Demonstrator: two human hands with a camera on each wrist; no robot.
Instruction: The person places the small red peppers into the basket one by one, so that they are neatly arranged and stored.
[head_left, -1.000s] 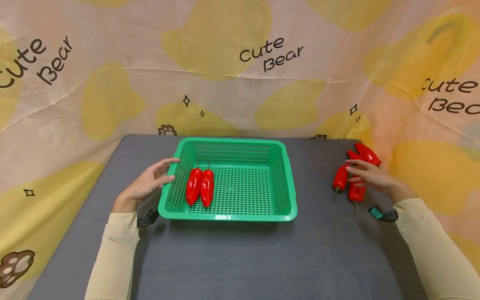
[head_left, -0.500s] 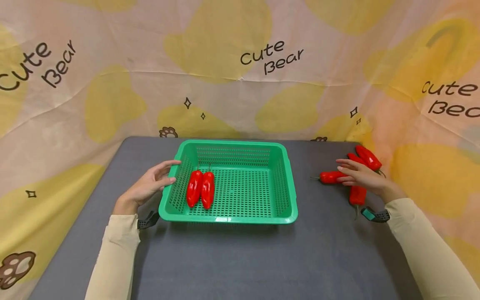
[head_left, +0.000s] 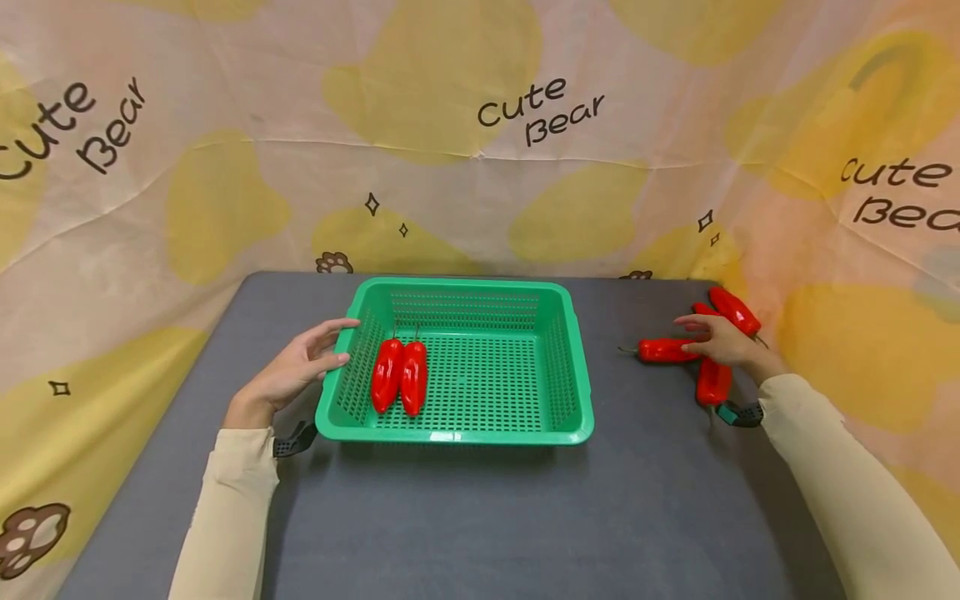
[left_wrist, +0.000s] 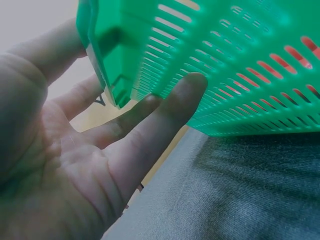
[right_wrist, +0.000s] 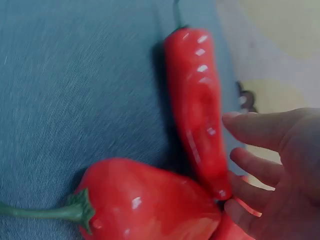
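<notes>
My left hand (head_left: pixel 291 367) touches the left rim of a green perforated plastic basket (head_left: pixel 465 437). Its fingers are mostly straight, some lying against the outer wall in the left wrist view. Two red chili peppers, one (head_left: pixel 386 375) left of the other (head_left: pixel 414 379), lie side by side in the basket. My right hand (head_left: pixel 726 342) is over a small group of red peppers on the right. Its fingers are spread beside a pepper lying sideways (head_left: pixel 662 350), stem to the left. Under the hand lies another pepper (head_left: pixel 714 383), seen large in the right wrist view (right_wrist: pixel 145 200).
Behind the right hand are two more peppers, one (head_left: pixel 735 311) by the side cloth and one partly hidden (head_left: pixel 705 309). A grey tabletop (head_left: pixel 465 525) carries everything. Patterned cloth (head_left: pixel 450 100) walls in the back and sides.
The sideways pepper has swung from stem-down to stem-left. My right hand has shifted left, its fingers now closer together over the peppers. The left hand and basket hold their place.
</notes>
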